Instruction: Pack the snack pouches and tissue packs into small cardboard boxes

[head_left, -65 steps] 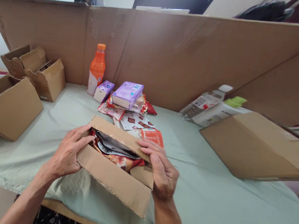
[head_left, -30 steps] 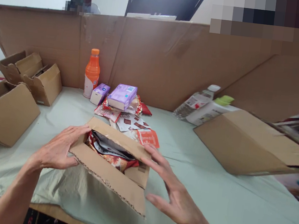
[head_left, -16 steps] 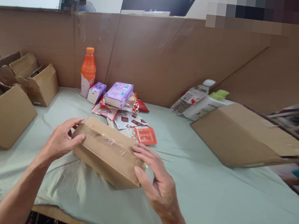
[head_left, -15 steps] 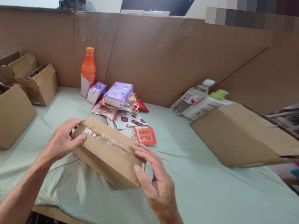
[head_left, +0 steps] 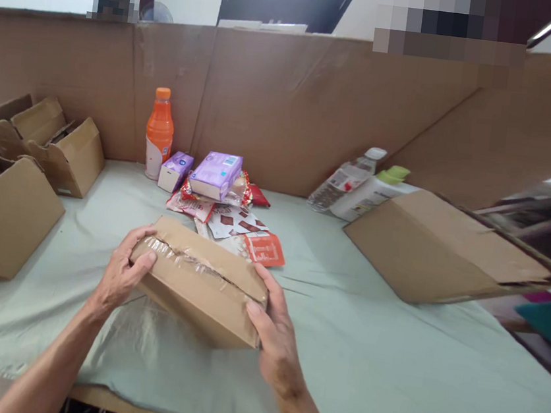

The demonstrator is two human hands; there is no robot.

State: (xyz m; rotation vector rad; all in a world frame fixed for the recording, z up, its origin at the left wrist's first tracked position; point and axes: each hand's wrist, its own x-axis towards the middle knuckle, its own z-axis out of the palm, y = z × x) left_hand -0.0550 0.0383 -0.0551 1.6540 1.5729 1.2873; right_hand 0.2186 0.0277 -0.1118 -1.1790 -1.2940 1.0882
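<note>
A person's left hand (head_left: 122, 268) and right hand (head_left: 276, 329) hold a small brown cardboard box (head_left: 196, 290) over the near part of the green cloth (head_left: 386, 371). The left hand pinches one end, with its thumb on top. The right hand pinches the other end, with its thumb near the corner. The box tips a bit. Its top flaps almost meet, with shiny tape along the crack. Whether its bottom touches the cloth is hard to tell.

Just past the box lie an orange and white packet (head_left: 268, 250), a white packet with brown squares (head_left: 234, 223) and a pink packet (head_left: 190, 207). A big purple pack (head_left: 216, 174) sits on a red and gold packet (head_left: 244, 193). Beside it is a little purple pack (head_left: 175, 172). An orange bottle (head_left: 159, 137) stands next to that.

More cardboard boxes (head_left: 8, 219) are on the left. On the right, a clear bottle (head_left: 342, 182) and a white bottle with a green cap (head_left: 363, 200) lean near a big tilted box (head_left: 425, 247). A tall cardboard wall (head_left: 316, 112) stands behind.
</note>
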